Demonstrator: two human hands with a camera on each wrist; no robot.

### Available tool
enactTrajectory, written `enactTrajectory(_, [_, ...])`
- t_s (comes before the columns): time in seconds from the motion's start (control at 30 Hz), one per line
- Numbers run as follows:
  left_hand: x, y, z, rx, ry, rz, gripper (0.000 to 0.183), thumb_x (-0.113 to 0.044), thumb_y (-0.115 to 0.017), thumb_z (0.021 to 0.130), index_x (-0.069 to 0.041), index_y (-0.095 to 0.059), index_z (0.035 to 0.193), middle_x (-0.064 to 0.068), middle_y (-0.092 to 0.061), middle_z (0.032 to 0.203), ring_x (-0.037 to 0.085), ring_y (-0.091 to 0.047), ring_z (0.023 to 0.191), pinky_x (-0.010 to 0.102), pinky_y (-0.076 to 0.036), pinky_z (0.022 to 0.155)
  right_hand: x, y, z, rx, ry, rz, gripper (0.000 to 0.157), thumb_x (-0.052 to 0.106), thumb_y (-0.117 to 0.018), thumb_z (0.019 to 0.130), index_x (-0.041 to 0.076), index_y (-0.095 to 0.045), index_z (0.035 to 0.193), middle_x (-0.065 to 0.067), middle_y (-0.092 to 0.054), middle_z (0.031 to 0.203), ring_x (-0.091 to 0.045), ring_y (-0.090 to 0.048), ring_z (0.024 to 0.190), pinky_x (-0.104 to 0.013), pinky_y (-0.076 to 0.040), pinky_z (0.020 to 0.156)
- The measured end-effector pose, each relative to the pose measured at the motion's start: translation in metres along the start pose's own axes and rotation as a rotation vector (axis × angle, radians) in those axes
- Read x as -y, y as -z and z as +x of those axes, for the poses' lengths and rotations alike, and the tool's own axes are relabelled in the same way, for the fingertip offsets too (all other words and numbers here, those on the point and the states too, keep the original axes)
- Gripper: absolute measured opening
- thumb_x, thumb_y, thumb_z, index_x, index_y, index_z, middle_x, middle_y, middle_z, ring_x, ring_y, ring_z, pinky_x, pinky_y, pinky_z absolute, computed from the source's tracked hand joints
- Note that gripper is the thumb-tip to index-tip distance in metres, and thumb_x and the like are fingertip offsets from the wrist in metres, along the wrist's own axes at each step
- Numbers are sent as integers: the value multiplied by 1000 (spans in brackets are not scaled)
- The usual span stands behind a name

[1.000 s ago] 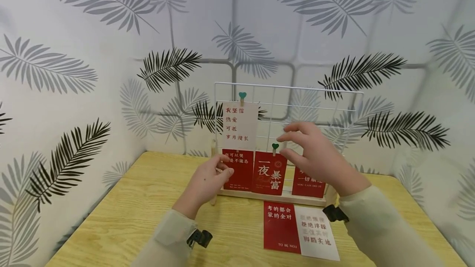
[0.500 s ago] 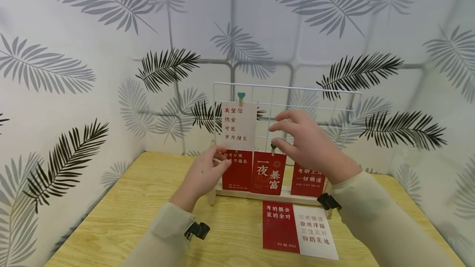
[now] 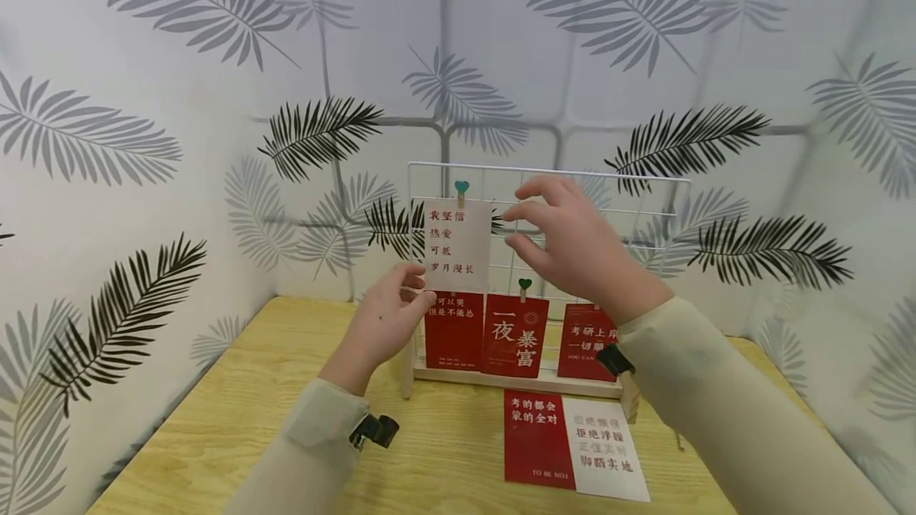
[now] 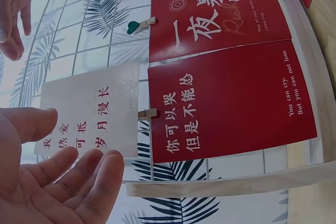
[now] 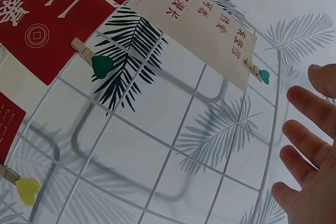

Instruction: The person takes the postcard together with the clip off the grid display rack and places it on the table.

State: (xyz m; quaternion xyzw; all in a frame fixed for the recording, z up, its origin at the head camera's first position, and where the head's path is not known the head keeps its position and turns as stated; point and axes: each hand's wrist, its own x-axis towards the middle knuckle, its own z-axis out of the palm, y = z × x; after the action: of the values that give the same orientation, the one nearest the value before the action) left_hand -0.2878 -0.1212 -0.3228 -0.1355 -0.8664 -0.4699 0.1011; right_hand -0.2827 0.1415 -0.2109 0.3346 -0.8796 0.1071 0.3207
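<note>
A white card with red characters [image 3: 458, 249] hangs on a white wire grid [image 3: 544, 171], held at its top by a teal heart clothespin [image 3: 461, 187]. Beside the card's lower left edge is my left hand [image 3: 382, 320], fingers loosely bent and holding nothing; whether they touch the card I cannot tell. My right hand [image 3: 576, 241] hovers in front of the grid, right of the card, thumb and fingers apart with nothing between. Below hang a left red card [image 4: 231, 103], a middle red card [image 3: 515, 336] with a green heart clothespin [image 3: 525, 284], and a right red card [image 3: 588, 340].
The grid stands in a wooden base [image 3: 515, 381] on a yellow wood-grain table [image 3: 422, 451]. In front lie a loose red card [image 3: 537, 443] and a loose white card [image 3: 608, 451]. A yellow heart clothespin [image 5: 27, 190] shows at the grid's right. A leaf-patterned wall is behind.
My right hand has moved left and up, from near the green clothespin toward the white card. My left hand has shifted slightly up and left, off the left red card's front.
</note>
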Motion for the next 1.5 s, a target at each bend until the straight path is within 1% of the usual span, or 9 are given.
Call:
enactTrajectory(0.23, [-1, 6, 7, -14, -1, -6, 49, -28, -62, 101, -9, -48, 144, 10, -58, 134, 31, -59, 120, 50, -49, 98, 0, -2, 12, 1, -35, -24, 26, 28, -69, 96, 14, -74, 118, -11, -54, 137, -33, -41, 133, -51, -33, 113])
enactTrajectory(0.33, [-3, 8, 11, -18, -12, 2, 51, -28, -62, 101, -8, -47, 145, 11, -57, 135, 32, -58, 122, 51, -48, 99, 0, -4, 17, -1, -33, -38, 28, 29, -68, 96, 15, -74, 120, -11, -53, 140, -33, -41, 134, -50, -31, 114])
enactTrajectory(0.5, [-5, 12, 16, -26, -5, 17, 52, -30, -61, 101, -10, -45, 146, 10, -56, 138, 30, -57, 122, 50, -50, 97, 2, -7, 30, -9, -24, -77, 31, 31, -69, 96, 16, -73, 122, -11, -52, 142, -34, -41, 135, -49, -30, 114])
enactTrajectory(0.73, [-9, 12, 23, -38, 12, 16, 54, -32, -60, 102, -12, -44, 149, 8, -55, 138, 28, -57, 122, 49, -51, 95, 8, -8, 52, 33, -30, -164, 36, 36, -69, 96, 18, -71, 127, -10, -51, 145, -35, -39, 138, -49, -27, 117])
enactTrajectory(0.9, [-11, 11, 29, -30, 17, 36, 57, -36, -60, 102, -13, -42, 151, 8, -56, 141, 28, -58, 123, 51, -50, 96, 14, -12, 63, 74, -31, -238, 37, 37, -64, 98, 20, -70, 130, -11, -49, 148, -35, -34, 142, -51, -21, 118])
enactTrajectory(1.0, [-13, 11, 31, -24, 22, 54, 58, -37, -60, 102, -14, -41, 152, 8, -56, 141, 28, -58, 123, 51, -50, 96, 17, -15, 67, 107, -43, -276, 39, 38, -61, 99, 21, -68, 132, -10, -47, 151, -34, -30, 145, -53, -20, 119])
enactTrajectory(1.13, [-15, 11, 32, -20, 25, 68, 56, -36, -59, 102, -14, -42, 151, 7, -57, 138, 28, -58, 122, 50, -50, 96, 17, -17, 71, 134, -62, -303, 41, 38, -60, 99, 20, -66, 135, -11, -44, 153, -33, -27, 147, -53, -19, 118])
enactTrajectory(1.33, [-14, 9, 35, -31, 18, 60, 55, -38, -59, 102, -14, -43, 149, 9, -60, 132, 29, -59, 119, 50, -51, 95, 14, -21, 75, 166, -88, -319, 43, 39, -58, 99, 20, -65, 137, -10, -43, 154, -33, -25, 148, -55, -19, 118])
enactTrajectory(1.5, [-12, 6, 38, -47, 13, 38, 53, -37, -60, 102, -14, -45, 147, 6, -62, 124, 27, -60, 114, 48, -51, 93, 12, -25, 75, 188, -120, -336, 44, 39, -58, 99, 21, -63, 139, -9, -45, 154, -32, -25, 148, -57, -19, 118])
